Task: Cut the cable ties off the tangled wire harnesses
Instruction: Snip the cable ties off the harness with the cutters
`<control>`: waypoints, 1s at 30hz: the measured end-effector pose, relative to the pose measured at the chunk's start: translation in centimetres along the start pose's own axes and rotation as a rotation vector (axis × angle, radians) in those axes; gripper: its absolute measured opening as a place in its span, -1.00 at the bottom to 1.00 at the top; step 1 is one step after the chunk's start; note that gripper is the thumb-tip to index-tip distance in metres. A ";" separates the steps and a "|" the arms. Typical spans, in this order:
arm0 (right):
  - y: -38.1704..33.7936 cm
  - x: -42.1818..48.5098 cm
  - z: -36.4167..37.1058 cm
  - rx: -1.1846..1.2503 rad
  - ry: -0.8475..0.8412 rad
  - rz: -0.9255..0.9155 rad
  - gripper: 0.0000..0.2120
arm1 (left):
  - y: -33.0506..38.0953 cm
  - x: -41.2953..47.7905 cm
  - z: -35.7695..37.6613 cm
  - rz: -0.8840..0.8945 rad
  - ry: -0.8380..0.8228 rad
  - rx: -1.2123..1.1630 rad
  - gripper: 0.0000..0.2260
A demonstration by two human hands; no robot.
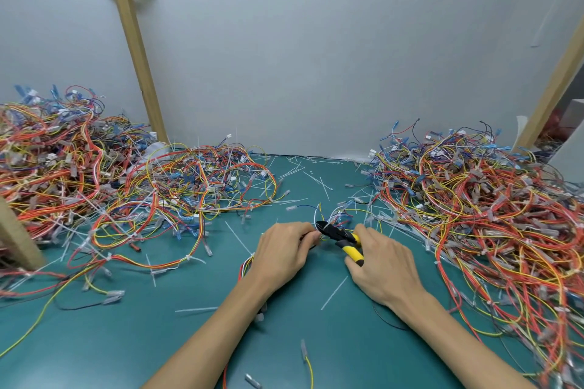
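My left hand (282, 251) pinches a small wire harness (335, 215) at the middle of the green table (158, 325); more of its wires trail out under my left wrist. My right hand (380, 262) grips yellow-and-black side cutters (343, 238), whose black jaws point left and meet the harness just beside my left fingertips. The cable tie at the jaws is too small to make out.
A big tangled heap of wire harnesses (94, 183) covers the left of the table and a second heap (489, 215) covers the right. Cut white cable ties (333, 292) and loose terminals lie scattered between them. Wooden posts (136, 47) stand against the grey wall.
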State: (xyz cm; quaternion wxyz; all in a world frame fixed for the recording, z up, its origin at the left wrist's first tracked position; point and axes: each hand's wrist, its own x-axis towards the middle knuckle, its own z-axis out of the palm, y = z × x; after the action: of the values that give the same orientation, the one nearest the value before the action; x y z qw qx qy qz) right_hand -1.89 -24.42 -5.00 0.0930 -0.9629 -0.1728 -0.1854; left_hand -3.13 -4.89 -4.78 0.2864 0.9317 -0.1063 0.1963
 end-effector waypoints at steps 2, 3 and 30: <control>0.0 0.2 0.0 0.000 -0.006 0.015 -0.76 | -0.2 0.0 0.1 0.002 0.008 0.000 -0.80; 0.0 0.2 0.0 0.001 0.002 0.013 -0.77 | -0.2 0.0 0.1 0.003 0.013 0.000 -0.80; 0.3 0.1 -0.1 0.146 0.107 0.063 -0.69 | 0.4 0.0 -0.4 0.143 0.171 0.061 -0.77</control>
State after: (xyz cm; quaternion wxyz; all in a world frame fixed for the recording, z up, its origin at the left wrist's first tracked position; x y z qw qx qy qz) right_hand -1.68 -24.73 -4.91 0.1776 -0.9472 -0.1503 -0.2207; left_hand -3.42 -5.02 -4.29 0.2509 0.9099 -0.1417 0.2982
